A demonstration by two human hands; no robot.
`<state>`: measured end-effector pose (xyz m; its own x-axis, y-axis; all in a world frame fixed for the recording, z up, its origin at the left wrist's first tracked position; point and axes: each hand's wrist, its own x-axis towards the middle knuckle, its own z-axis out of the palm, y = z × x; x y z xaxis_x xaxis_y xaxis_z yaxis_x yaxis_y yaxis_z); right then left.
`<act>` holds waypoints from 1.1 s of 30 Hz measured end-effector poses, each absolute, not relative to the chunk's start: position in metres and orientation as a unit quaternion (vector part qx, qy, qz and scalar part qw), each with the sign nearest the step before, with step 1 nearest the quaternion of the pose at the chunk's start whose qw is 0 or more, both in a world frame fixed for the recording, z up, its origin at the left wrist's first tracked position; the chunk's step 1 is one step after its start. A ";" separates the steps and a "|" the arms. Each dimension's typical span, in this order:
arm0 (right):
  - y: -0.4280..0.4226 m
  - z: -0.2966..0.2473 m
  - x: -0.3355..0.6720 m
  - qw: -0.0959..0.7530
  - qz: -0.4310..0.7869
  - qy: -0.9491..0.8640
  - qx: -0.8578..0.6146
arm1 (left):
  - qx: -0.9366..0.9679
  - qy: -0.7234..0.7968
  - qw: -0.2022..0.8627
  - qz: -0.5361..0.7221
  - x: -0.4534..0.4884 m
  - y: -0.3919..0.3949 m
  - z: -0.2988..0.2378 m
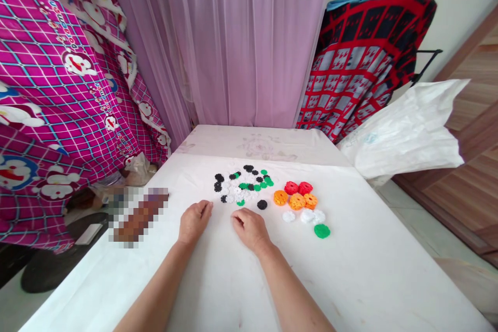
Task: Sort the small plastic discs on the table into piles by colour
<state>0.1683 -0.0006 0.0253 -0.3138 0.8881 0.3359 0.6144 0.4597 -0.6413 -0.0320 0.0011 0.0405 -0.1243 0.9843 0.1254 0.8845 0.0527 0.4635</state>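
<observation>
My left hand rests on the white table as a loose fist, with nothing showing in it. To its right, my right hand is curled the same way, and no object shows between its fingers. Just beyond both hands lies a loose pile of small notched plastic discs, with white discs, black discs and green discs mixed together. One black disc lies apart, close to my right hand. Neither hand touches the discs.
Sorted groups lie to the right: red discs, orange discs, white discs and a green stack. A pixelated reddish-brown patch covers something at the left edge. A white bag hangs by the right edge.
</observation>
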 end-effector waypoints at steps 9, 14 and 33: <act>0.000 0.024 0.168 0.341 0.211 -0.781 -0.479 | 0.627 0.732 0.119 0.240 -0.029 -0.016 0.036; 0.000 0.024 0.168 0.346 0.212 -0.778 -0.479 | 0.678 0.663 0.122 0.294 -0.033 -0.037 0.025; 0.000 0.022 0.170 0.339 0.196 -0.784 -0.482 | 0.781 0.493 0.278 0.263 0.032 -0.114 0.041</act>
